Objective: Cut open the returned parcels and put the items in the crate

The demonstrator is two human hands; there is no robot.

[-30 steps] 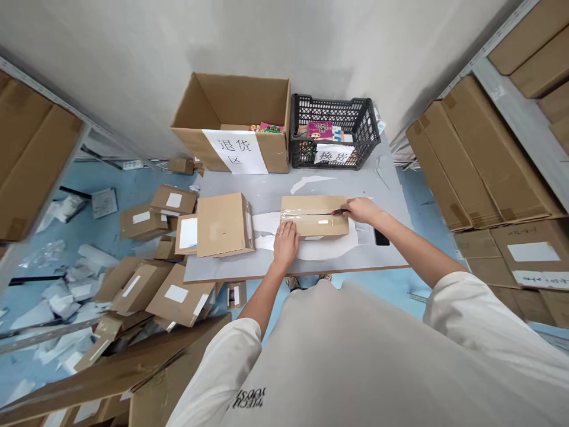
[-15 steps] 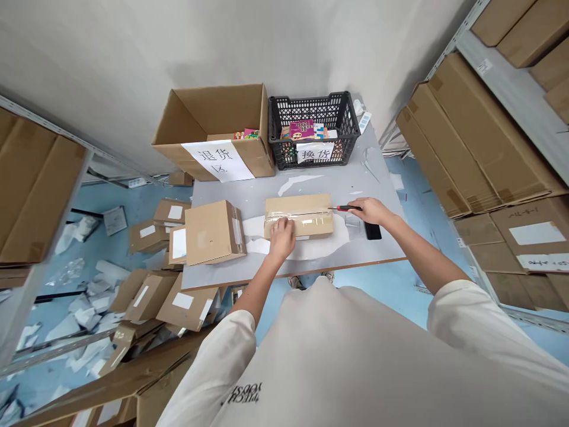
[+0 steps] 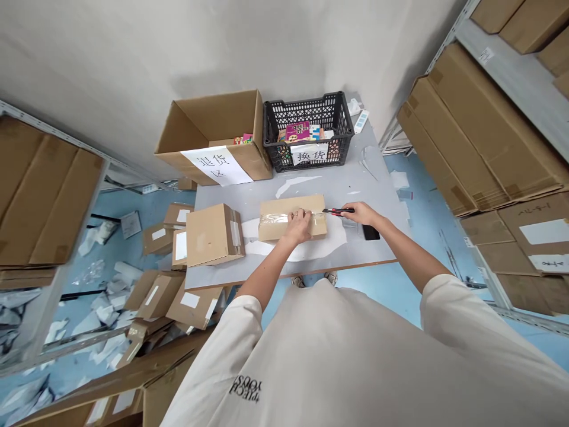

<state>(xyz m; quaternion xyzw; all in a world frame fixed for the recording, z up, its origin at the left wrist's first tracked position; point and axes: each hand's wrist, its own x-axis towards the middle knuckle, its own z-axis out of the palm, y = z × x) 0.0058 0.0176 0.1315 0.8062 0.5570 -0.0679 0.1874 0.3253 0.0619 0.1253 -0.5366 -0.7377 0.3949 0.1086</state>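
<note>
A small cardboard box (image 3: 271, 232) sealed with clear, shiny tape lies on the grey table (image 3: 222, 193), over a sheet of white paper (image 3: 335, 244). My left hand (image 3: 299, 226) rests on top of this box, right of its middle, with the fingers laid across the tape. In my right hand (image 3: 363, 214) is a red-and-black utility knife (image 3: 339, 211). Its blade end points left and meets the right end of the box at the tape; how deep it sits, I cannot tell. A black phone (image 3: 370, 232) lies just below my right hand.
A larger closed carton (image 3: 207, 237) stands at the table's left. Behind are an open carton (image 3: 178, 160) and a black crate (image 3: 317, 163), both with books and paper signs. Boxes and paper scraps (image 3: 100, 308) fill the left floor; shelves with cartons (image 3: 484, 136) flank the right.
My left hand has slid right along the box top, closer to the knife. The knife remains at the box's right end. The whole view has shifted slightly.
</note>
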